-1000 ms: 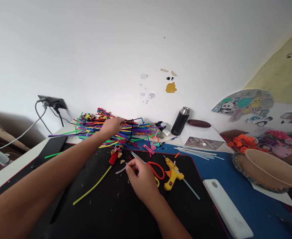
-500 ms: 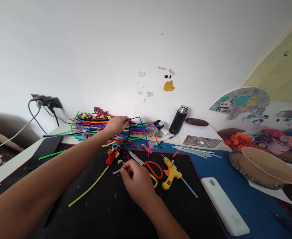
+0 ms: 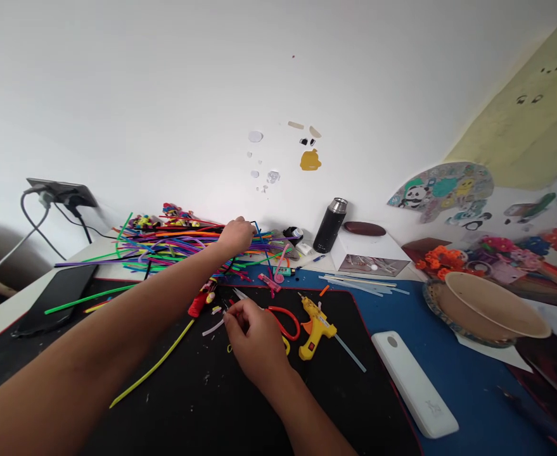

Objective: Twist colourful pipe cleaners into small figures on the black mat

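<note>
My left hand (image 3: 237, 236) reaches across to a pile of colourful pipe cleaners (image 3: 178, 239), its fingers closed on a dark pipe cleaner that is partly hidden. Nearer me, my right hand (image 3: 258, 339) pinches a short pale strip (image 3: 213, 329) between thumb and fingers. Scissors with red and yellow handles (image 3: 288, 320) lie partly under that hand. To their right rests a yellow glue gun (image 3: 317, 329) with a clear stick in its back. Left of the strip is a small red figure (image 3: 197, 305) on a yellow-green pipe cleaner stem (image 3: 157, 361).
A black flask (image 3: 329, 227) and a white box (image 3: 373, 256) stand by the wall. Several glue sticks (image 3: 364, 283) lie in front. A white oblong case (image 3: 414, 383) and a brown bowl (image 3: 494, 307) are at right, a dark phone-like slab (image 3: 59, 297) at left.
The view has shifted slightly to the right. My left hand has moved a little rightward over the pile, and the dark pipe cleaner shows less. My right hand still pinches the pale strip.
</note>
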### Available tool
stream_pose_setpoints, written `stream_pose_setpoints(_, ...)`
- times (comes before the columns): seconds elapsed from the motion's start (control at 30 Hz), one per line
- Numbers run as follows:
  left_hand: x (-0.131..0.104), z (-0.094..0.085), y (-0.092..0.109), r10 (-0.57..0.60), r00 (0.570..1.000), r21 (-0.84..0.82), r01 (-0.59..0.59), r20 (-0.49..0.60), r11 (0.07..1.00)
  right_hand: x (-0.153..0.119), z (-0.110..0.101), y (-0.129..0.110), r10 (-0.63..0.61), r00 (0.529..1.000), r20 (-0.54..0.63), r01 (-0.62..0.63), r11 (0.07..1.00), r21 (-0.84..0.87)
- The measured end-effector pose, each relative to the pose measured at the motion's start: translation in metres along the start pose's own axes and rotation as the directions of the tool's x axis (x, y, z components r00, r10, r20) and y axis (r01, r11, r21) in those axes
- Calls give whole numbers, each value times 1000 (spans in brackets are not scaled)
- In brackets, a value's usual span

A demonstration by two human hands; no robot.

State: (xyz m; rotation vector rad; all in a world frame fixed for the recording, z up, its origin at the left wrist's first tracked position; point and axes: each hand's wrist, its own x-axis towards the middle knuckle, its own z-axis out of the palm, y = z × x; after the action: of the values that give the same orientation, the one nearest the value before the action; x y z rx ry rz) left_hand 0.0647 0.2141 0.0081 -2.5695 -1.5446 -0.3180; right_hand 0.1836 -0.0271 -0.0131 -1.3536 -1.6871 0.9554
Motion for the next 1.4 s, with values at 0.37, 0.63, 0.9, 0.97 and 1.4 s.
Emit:
stream_pose_setpoints(0.37, 17, 10, 0, -26, 996, 39, 23, 80, 999, -1, 1, -4, -18, 1000, 18, 18, 999, -34)
stream_pose_setpoints(0.63, 20, 10, 2, 20, 994, 22, -23, 110, 999, -3, 1, -7, -35, 998, 43, 38, 997, -66)
stream_pose_setpoints(0.9, 19, 7, -1, -17, 995, 1, 17, 99, 1000, -1, -2, -4, -24, 999, 21, 25, 999, -48)
stream_pose_setpoints(0.97, 18, 5, -4, -34, 996, -8, 35, 88, 999, 0, -3, -4, -20, 1000, 13, 20, 999, -25)
stream_pose_setpoints(1.4, 15, -8, -13, -63, 996, -36, 65, 56, 997, 1, -3, -2, -32, 999, 12, 32, 999, -17)
